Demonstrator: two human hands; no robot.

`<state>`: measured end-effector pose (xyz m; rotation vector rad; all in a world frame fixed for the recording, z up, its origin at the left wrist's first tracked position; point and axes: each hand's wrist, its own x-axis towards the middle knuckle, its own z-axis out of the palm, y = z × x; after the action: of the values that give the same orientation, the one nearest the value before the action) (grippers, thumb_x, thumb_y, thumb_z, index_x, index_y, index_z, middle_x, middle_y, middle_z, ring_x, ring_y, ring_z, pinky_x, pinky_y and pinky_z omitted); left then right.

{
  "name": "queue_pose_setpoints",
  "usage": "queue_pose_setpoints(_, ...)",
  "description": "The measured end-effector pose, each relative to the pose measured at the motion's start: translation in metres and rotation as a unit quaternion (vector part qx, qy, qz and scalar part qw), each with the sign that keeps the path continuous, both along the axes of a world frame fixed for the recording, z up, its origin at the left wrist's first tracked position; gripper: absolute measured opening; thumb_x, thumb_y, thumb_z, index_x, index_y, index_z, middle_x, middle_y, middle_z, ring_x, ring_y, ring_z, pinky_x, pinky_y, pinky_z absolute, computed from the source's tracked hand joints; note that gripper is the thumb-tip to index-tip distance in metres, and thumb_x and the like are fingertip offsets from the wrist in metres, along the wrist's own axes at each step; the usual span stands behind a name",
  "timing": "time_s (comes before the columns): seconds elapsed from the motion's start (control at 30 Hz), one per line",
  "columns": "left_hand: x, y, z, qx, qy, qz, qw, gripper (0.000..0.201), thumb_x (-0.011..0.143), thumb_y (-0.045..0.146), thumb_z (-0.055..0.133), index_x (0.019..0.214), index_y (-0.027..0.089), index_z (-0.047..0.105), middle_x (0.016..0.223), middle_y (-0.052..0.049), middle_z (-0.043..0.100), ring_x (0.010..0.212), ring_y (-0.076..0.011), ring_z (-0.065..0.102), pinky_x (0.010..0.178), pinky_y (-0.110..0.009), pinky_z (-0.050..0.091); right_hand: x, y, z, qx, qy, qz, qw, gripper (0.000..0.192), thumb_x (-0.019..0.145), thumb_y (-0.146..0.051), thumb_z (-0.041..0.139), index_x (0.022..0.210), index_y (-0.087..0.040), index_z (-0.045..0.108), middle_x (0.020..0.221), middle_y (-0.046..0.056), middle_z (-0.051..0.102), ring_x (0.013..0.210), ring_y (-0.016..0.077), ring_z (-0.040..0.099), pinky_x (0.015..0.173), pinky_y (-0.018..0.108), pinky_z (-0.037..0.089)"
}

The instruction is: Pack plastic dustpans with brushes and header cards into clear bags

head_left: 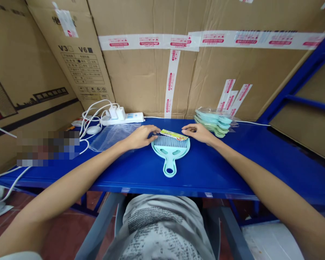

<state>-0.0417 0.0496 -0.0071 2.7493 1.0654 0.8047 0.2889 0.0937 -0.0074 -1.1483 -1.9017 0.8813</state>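
Note:
A light turquoise dustpan lies on the blue table with its handle toward me. A matching hand brush with grey bristles is nested in it. Across the far end of the bristles sits a yellow printed label card. My left hand is at the pan's upper left corner, thumb and fingers apart, with nothing held. On the other side, my right hand hovers by the card's right end, fingers bent but apart from the thumb. Whether either hand touches the card or pan I cannot tell.
Several bagged turquoise and green dustpan sets are stacked behind my right hand. A clear plastic bag lies left of my left hand. Behind it stands a white power strip with chargers and cables. Cardboard walls the table's back.

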Motion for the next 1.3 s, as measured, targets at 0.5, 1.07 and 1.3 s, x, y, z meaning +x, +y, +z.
queue_pose_setpoints(0.5, -0.002, 0.007, -0.005, 0.021, -0.181, 0.03, 0.983, 0.052, 0.101, 0.032, 0.06, 0.149, 0.015, 0.049, 0.148, -0.02, 0.059, 0.135, -0.0283, 0.061, 0.106, -0.046, 0.058, -0.016, -0.03, 0.021, -0.05, 0.163, 0.086, 0.982, 0.036, 0.068, -0.036, 0.095, 0.099, -0.021, 0.083, 0.1, 0.005, 0.08, 0.09, 0.0194, 0.072, 0.082, 0.033, 0.058)
queue_pose_setpoints(1.07, 0.006, -0.005, 0.002, -0.02, -0.007, 0.001, 1.0, 0.028, 0.1, 0.029, 0.062, 0.122, 0.021, 0.077, 0.124, -0.008, 0.079, 0.13, -0.0286, 0.063, 0.112, -0.049, 0.051, -0.012, -0.023, 0.013, 0.102, -0.225, 0.091, 0.965, 0.039, 0.096, -0.044, 0.065, 0.119, -0.017, 0.081, 0.113, 0.011, 0.081, 0.096, 0.0231, 0.074, 0.083, 0.033, 0.054)
queue_pose_setpoints(1.3, 0.003, 0.001, 0.001, -0.107, -0.005, 0.076, 0.991, 0.027, 0.097, 0.029, 0.065, 0.117, 0.017, 0.078, 0.116, -0.01, 0.081, 0.091, -0.0214, 0.074, 0.085, -0.035, 0.057, -0.013, -0.041, 0.03, 0.085, -0.339, 0.033, 0.937, 0.037, 0.099, -0.047, 0.062, 0.11, -0.019, 0.084, 0.099, 0.009, 0.082, 0.081, 0.0225, 0.074, 0.076, 0.033, 0.053)
